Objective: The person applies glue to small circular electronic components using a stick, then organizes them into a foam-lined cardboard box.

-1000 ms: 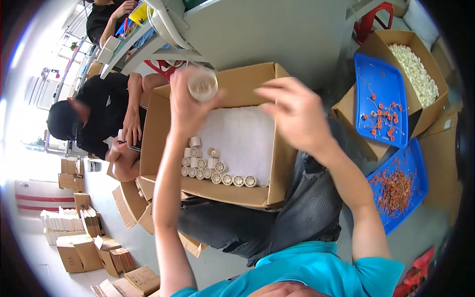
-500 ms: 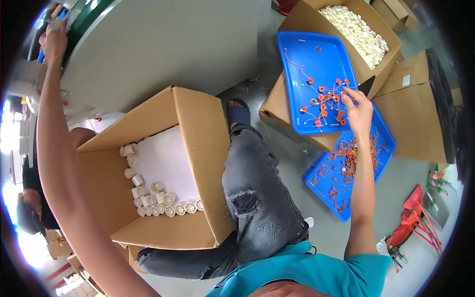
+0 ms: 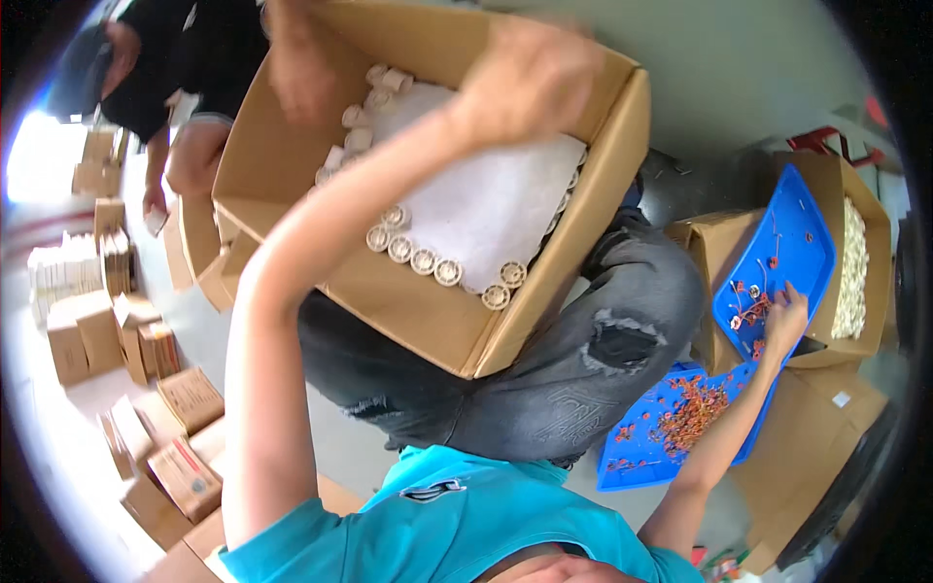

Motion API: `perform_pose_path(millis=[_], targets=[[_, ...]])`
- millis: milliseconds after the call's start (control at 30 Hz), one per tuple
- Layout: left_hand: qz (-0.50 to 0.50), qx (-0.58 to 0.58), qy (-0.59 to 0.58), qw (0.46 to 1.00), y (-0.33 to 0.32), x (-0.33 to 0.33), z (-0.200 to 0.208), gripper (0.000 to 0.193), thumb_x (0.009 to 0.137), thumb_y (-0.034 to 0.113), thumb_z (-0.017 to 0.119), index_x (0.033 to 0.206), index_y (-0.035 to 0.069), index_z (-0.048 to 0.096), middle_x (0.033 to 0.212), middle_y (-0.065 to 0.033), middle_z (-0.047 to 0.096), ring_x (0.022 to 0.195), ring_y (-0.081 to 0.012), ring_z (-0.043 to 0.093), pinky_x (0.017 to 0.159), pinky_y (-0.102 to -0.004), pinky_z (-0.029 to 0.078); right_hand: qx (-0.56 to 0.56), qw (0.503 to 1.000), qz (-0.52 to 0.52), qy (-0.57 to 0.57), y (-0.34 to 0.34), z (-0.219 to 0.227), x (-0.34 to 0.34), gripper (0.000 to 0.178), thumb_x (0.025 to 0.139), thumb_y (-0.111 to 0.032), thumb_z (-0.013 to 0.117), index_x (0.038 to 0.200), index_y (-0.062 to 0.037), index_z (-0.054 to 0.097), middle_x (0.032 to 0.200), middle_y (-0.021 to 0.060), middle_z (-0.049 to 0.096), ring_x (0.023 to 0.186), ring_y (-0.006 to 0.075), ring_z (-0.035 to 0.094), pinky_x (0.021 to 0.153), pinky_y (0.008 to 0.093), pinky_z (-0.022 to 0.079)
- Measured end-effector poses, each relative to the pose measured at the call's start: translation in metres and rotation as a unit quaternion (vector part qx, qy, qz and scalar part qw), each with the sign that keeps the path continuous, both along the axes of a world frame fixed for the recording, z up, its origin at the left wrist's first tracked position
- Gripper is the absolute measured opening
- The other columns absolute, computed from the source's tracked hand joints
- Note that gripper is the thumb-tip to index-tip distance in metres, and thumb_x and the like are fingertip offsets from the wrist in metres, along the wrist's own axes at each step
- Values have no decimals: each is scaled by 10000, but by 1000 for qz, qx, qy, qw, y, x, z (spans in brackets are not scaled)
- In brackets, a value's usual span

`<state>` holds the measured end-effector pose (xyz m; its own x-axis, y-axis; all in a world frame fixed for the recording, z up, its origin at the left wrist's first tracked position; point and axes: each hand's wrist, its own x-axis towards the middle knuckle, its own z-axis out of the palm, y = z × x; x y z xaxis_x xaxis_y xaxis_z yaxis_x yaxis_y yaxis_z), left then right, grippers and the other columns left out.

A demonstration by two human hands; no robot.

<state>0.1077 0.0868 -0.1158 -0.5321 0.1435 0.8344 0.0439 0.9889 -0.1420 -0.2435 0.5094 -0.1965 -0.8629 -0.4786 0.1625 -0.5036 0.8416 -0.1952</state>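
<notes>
My left hand [image 3: 533, 80] is over the far part of an open cardboard box [image 3: 408, 325] on my lap; motion smears its fingers, so its grip is unclear. Inside the box, white plastic cylinders with spoked round ends [image 3: 423, 260] line the edges of a white sheet [image 3: 476, 209]. My right hand [image 3: 787, 319] is at the upper blue tray [image 3: 812, 243], fingers bent together by small red parts with wires [image 3: 753, 313]. What sits between those fingertips is too small to make out.
A second blue tray [image 3: 641, 476] lies lower, heaped with red wired parts [image 3: 692, 413]. Behind stands a carton of pale small pieces [image 3: 850, 277]. Another person's blurred arm [image 3: 299, 73] shows by the box's far left wall. Stacked cartons [image 3: 185, 476] fill the left.
My left hand has come from the far left by the green-edged machine to above the box. The view has swung left, and my right hand stays at the upper tray.
</notes>
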Motion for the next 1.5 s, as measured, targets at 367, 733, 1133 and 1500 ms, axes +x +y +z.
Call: perform_pose_path(millis=[367, 733, 1133, 1500], targets=[[-1, 178, -790, 587, 147, 91, -224, 835, 682, 387, 845, 1373, 87, 485, 1296, -214, 479, 1118, -371, 591, 882, -482, 501, -308, 947, -49, 72, 4, 58, 15, 227, 905, -113, 692, 1079, 30, 721, 1002, 114, 732, 825, 159, 669, 691, 278, 530], [23, 283, -748, 600, 99, 77, -210, 569, 562, 362, 914, 975, 34, 701, 993, -165, 708, 946, -329, 683, 786, -426, 560, -516, 847, -7, 130, -25, 110, 52, 243, 941, -48, 630, 1134, 100, 639, 1004, 188, 702, 830, 219, 702, 753, 306, 595], [-212, 856, -90, 463, 68, 145, 23, 457, 966, 350, 613, 1217, -31, 603, 1120, -143, 667, 1027, -244, 657, 879, -354, 541, -493, 798, 247, -243, -166, 168, 238, 230, 961, -28, 585, 1148, 89, 651, 1036, 156, 681, 847, 184, 673, 771, 293, 567], [5, 714, -34, 700, 73, 209, 65, 522, 761, 190, 821, 1189, -30, 618, 1007, -75, 689, 1007, -158, 646, 877, -296, 505, -330, 637, 385, -581, -276, 150, 350, 271, 934, 33, 569, 1190, 97, 634, 1092, 181, 691, 915, 234, 714, 829, 302, 597]])
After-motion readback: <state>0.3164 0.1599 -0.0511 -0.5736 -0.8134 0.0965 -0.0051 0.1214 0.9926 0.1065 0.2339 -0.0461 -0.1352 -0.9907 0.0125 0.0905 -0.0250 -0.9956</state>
